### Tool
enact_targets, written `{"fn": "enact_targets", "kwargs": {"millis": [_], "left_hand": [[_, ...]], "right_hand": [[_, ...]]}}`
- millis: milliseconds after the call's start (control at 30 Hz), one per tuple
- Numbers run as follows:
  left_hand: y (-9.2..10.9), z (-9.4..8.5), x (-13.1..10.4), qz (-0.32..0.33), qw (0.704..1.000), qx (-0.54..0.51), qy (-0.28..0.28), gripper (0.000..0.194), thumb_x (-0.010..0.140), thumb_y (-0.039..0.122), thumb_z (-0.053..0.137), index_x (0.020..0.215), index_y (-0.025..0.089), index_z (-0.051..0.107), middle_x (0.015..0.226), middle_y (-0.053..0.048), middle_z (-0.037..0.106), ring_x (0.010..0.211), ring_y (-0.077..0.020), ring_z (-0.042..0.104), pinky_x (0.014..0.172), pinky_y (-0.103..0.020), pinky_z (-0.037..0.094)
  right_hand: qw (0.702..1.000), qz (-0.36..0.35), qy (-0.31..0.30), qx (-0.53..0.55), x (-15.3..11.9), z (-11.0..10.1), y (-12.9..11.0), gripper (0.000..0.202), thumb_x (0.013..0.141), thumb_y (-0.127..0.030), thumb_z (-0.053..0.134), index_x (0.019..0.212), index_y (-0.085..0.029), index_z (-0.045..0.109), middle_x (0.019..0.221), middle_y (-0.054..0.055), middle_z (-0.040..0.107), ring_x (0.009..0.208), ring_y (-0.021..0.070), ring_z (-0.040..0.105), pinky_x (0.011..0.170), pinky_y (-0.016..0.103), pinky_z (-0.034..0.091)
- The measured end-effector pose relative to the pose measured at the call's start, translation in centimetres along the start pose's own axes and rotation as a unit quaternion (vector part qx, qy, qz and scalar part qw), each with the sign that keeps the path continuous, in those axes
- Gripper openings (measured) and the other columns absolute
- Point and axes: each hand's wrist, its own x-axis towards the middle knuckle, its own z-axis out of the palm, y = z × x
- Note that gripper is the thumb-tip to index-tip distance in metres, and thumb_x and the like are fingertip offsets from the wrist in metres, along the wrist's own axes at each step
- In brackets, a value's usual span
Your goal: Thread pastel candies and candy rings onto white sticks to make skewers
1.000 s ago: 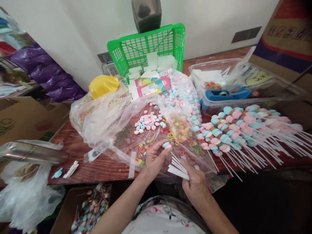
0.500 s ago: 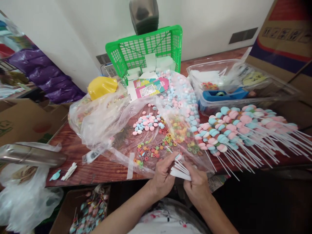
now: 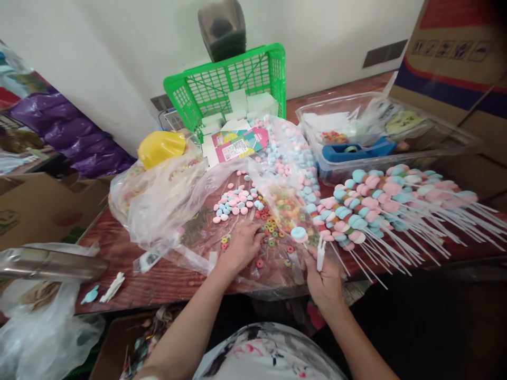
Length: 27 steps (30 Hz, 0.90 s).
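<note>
My left hand point(image 3: 241, 244) is bent down over the ring-shaped pieces point(image 3: 273, 229) on the plastic sheet; its fingertips are partly hidden, and whether they pinch a piece I cannot tell. My right hand point(image 3: 325, 274) is closed around several white sticks point(image 3: 321, 253). A blue and pink candy point(image 3: 299, 234) stands out above its fingers, on a stick in the same hand. Behind the left hand lie loose pink and blue candies point(image 3: 237, 200). To the right, many finished-looking candy sticks point(image 3: 368, 200) are piled with their white ends toward me.
Behind the sheet stand a green crate point(image 3: 225, 79), a yellow scoop-like item point(image 3: 161, 149) and a bag of candies point(image 3: 291, 150). At the back right, a clear tray point(image 3: 380, 155) holds a blue tape dispenser point(image 3: 358, 151). A metal flask point(image 3: 51, 264) lies at the left.
My left hand has left the sticks and moved left and forward over the rings. The right hand has shifted right with the sticks, now upright, and a candy showing above it. The view has shifted slightly.
</note>
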Motion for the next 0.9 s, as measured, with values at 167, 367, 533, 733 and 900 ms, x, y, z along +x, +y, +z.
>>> {"fn": "enact_targets", "kwargs": {"millis": [167, 367, 533, 733, 900], "left_hand": [[-0.8, 0.1, 0.0, -0.032, 0.998, -0.045, 0.015, 0.015, 0.082, 0.014, 0.057, 0.078, 0.015, 0.071, 0.079, -0.005, 0.065, 0.079, -0.0178, 0.058, 0.075, -0.031, 0.043], [-1.7, -1.5, -0.2, -0.052, 0.989, -0.120, 0.064, 0.018, 0.083, 0.017, 0.055, 0.083, 0.017, 0.072, 0.074, -0.003, 0.066, 0.071, -0.0158, 0.058, 0.068, -0.028, 0.044], [0.8, -0.7, 0.1, 0.007, 0.999, -0.030, -0.020, 0.021, 0.085, 0.016, 0.053, 0.081, 0.018, 0.074, 0.079, -0.007, 0.066, 0.078, -0.0205, 0.058, 0.074, -0.033, 0.045], [2.7, 0.0, -0.4, 0.009, 0.988, 0.147, -0.040, 0.023, 0.087, 0.014, 0.048, 0.086, 0.017, 0.070, 0.092, -0.013, 0.061, 0.091, -0.0271, 0.055, 0.078, -0.039, 0.044], [3.3, 0.2, -0.9, 0.077, 0.981, 0.172, -0.040, 0.021, 0.085, 0.010, 0.046, 0.084, 0.015, 0.067, 0.094, -0.013, 0.061, 0.096, -0.0288, 0.052, 0.083, -0.042, 0.044]], "right_hand": [[0.998, -0.021, -0.050, -0.034, -0.1, -0.3, 0.3, 0.023, 0.088, -0.027, 0.048, 0.083, -0.019, 0.069, 0.061, 0.001, 0.061, 0.055, 0.0160, 0.056, 0.057, 0.028, 0.049], [0.997, -0.050, -0.054, -0.039, 0.1, -0.2, 0.0, 0.022, 0.088, -0.025, 0.048, 0.087, -0.020, 0.069, 0.066, 0.002, 0.065, 0.064, 0.0189, 0.062, 0.062, 0.030, 0.052], [0.996, -0.053, -0.062, -0.044, 0.2, -0.3, -0.1, 0.022, 0.088, -0.025, 0.047, 0.088, -0.020, 0.069, 0.064, 0.002, 0.064, 0.063, 0.0189, 0.062, 0.063, 0.030, 0.053], [0.995, -0.050, -0.074, -0.042, 0.3, -0.5, -0.5, 0.023, 0.087, -0.021, 0.046, 0.078, -0.019, 0.067, 0.057, 0.000, 0.058, 0.060, 0.0165, 0.059, 0.063, 0.029, 0.052], [0.995, -0.061, -0.061, -0.048, 0.3, -0.4, -0.6, 0.024, 0.087, -0.020, 0.046, 0.089, -0.019, 0.069, 0.063, 0.001, 0.064, 0.060, 0.0166, 0.060, 0.060, 0.028, 0.052]]}}
